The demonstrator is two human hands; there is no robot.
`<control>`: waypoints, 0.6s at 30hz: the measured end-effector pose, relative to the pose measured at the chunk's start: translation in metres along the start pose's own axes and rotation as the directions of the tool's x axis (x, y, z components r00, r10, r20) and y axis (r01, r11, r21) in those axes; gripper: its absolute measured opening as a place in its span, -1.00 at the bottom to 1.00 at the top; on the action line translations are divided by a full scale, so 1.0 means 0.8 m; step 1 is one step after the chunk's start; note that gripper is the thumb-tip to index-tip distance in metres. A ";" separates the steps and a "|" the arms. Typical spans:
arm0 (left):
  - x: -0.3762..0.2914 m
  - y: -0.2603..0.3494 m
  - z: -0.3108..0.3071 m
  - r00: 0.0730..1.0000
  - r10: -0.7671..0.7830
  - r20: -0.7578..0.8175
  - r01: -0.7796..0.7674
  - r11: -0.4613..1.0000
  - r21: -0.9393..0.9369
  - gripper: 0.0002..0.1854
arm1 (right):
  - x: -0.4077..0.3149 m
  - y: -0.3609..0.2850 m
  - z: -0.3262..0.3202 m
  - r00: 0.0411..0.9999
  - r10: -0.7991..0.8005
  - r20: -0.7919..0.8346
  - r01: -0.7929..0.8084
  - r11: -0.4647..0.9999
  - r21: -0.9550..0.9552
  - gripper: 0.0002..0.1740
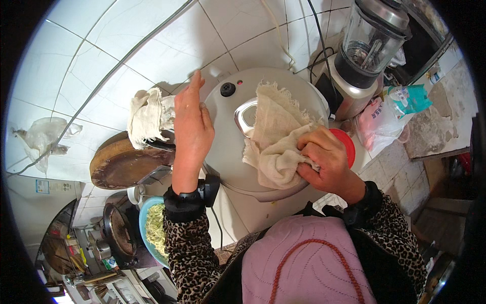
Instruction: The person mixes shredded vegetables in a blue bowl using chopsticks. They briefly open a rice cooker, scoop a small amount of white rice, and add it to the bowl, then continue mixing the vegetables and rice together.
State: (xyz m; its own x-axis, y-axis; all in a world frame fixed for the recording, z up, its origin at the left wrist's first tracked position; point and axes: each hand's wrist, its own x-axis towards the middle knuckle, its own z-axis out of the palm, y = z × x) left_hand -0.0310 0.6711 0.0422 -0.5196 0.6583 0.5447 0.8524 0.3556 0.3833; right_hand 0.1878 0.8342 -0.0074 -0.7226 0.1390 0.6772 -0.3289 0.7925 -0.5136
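Note:
My right hand (326, 161) grips a bunched corner of a frayed cream cloth (279, 117). The cloth drapes over the grey lid (224, 144) of a large round cooker and partly covers its silver handle (245, 117). Held upright at the lid's left side, my left hand (193, 117) is seen edge-on with its fingers stretched out and no thing visible in it. Just left of that hand sits a second cream cloth (146, 116), partly hidden behind it; contact between them cannot be told. A black knob-like valve (228, 89) and a small red dot (239, 82) mark the lid's far side.
Round wooden boards (121, 163) lean by the tiled wall at left. Below them stands a blue basin (146, 216) of pale green shreds, near a wok (117, 231). A blender (360, 57), plastic bags (383, 121) and a red round object (343, 146) are at right.

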 end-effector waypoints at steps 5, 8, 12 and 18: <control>-0.006 -0.023 0.009 0.975 -0.152 0.161 0.200 0.914 -0.352 -0.36 | -0.004 -0.003 0.002 0.999 -0.009 -0.032 0.008 1.000 -0.030 -0.73; -0.019 -0.033 -0.009 0.892 -0.416 0.177 0.449 0.764 -0.464 -0.32 | -0.005 -0.006 0.002 0.999 0.013 -0.037 -0.015 0.999 -0.047 -0.74; -0.013 -0.029 0.010 0.950 -0.270 0.157 0.309 0.882 -0.355 -0.25 | -0.005 -0.010 0.004 0.999 0.023 -0.042 -0.026 0.997 -0.074 -0.74; -0.013 -0.034 -0.008 0.943 -0.312 0.119 0.324 0.766 -0.555 -0.40 | -0.007 -0.014 0.005 0.998 0.044 -0.051 -0.048 0.997 -0.068 -0.75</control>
State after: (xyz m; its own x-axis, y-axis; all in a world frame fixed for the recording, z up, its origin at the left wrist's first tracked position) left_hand -0.0491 0.6505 0.0311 -0.7486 0.5886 0.3052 0.4525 0.1172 0.8840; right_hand 0.1931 0.8221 -0.0074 -0.7043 0.2043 0.6799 -0.2516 0.8237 -0.5081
